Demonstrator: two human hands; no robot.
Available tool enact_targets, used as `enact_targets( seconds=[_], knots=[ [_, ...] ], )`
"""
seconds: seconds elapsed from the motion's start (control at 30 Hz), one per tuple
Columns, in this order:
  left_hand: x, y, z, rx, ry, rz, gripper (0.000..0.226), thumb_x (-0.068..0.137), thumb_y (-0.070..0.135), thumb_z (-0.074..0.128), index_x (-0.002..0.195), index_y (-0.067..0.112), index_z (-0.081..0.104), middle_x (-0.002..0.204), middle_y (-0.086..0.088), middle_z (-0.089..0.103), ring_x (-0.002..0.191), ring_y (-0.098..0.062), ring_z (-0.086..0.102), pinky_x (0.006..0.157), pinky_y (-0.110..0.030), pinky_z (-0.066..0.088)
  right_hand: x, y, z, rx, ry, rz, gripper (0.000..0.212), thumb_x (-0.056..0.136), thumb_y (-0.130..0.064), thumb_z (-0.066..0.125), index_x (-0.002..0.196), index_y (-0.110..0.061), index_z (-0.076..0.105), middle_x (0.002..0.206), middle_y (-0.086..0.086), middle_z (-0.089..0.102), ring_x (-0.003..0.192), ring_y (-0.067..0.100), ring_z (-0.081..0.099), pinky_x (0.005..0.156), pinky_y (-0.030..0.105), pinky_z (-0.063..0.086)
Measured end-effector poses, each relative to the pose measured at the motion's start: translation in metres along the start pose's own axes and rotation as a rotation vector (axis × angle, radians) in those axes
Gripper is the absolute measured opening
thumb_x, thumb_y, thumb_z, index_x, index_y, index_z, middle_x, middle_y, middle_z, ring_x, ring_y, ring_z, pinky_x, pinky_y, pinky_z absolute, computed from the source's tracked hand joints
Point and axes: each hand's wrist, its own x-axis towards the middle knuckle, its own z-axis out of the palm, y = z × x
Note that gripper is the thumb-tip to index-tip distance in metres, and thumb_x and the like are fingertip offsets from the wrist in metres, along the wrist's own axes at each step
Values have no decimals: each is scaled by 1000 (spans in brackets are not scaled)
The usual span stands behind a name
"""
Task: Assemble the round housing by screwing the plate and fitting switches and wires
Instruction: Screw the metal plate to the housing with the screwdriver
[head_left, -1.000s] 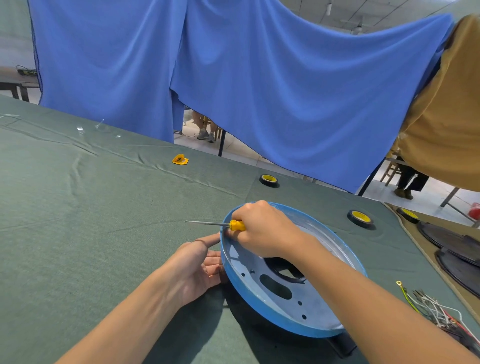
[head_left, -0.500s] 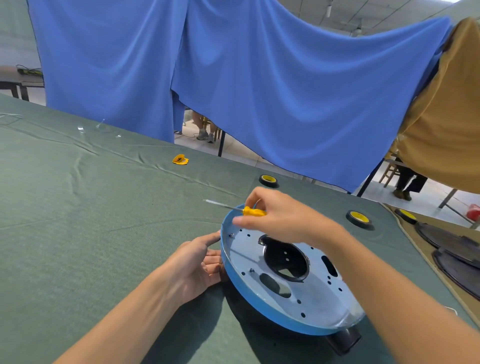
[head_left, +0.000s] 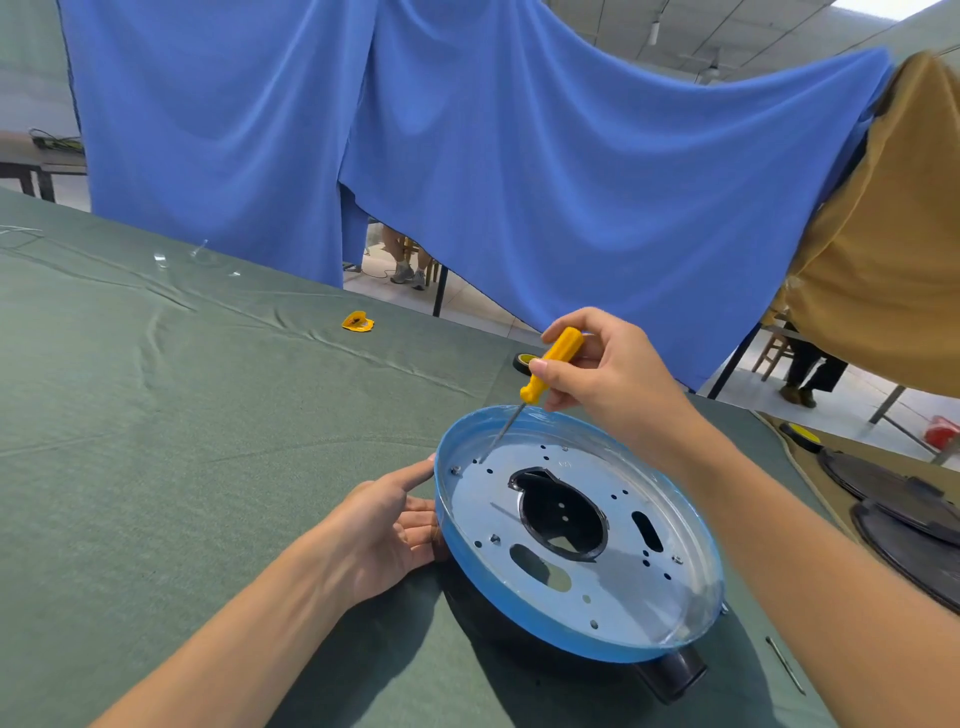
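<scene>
Round housing (head_left: 524, 608), blue-rimmed, with perforated silver plate (head_left: 618, 582) inside

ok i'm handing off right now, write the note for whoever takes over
Right hand: grips the screwdriver, tip down on the plate near its far left edge.
Left hand: open, fingers against the left rim of the housing, steadying it.
Done: plate sits in the housing; a few screws look seated.
Left: drive the screw under the tip, check the rest, then fit switches and wires. None of these show in this view.
</scene>
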Motion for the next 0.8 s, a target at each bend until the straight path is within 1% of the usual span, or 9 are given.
enact_targets(
  seconds=[0.13,0.27,0.4,0.53,0.67,0.8],
  knots=[
    [-1,1,0,-12,-20,-6,34,94,27,63,79,-2,54,36,-4,43,25,-13,40,34,-21,43,-2,0,10,-123,-9,-113,17,90,-12,67,102,-14,56,84,19,64,64,23,68,70,48,59],
    [-1,0,0,-5,-32,-5,33,93,27,62,82,-3,55,37,-4,43,25,-12,38,35,-23,44,-3,-5,18,-231,-37,-210,19,91,-16,66,105,-21,54,84,11,64,66,18,68,72,41,59],
    [0,1,0,-1,-32,-5,32,94,27,62,87,-4,55,36,-4,44,25,-15,43,35,-22,44,-2,-7,23,-247,-58,-221,20,92,-17,65,106,-22,53,84,10,65,69,17,68,72,39,58],
    [3,0,-1,4,-19,-2,33,92,28,64,88,-4,55,38,-5,46,25,-15,44,36,-22,45,-1,-7,26,-277,-85,-224,19,93,-17,63,108,-22,52,85,9,64,71,16,68,72,37,58],
    [8,-1,-4,12,7,3,37,90,29,68,94,-7,58,46,-10,54,28,-17,48,39,-24,49,-2,-8,27,-314,-104,-237,19,94,-18,61,109,-23,50,85,8,64,72,16,66,70,34,57],
    [11,-1,-5,6,20,4,40,88,29,70,95,-9,60,55,-15,61,32,-18,52,41,-25,50,-1,-7,27,-330,-123,-242,20,95,-17,60,113,-20,52,85,9,64,74,18,66,73,37,56]
  ],
)
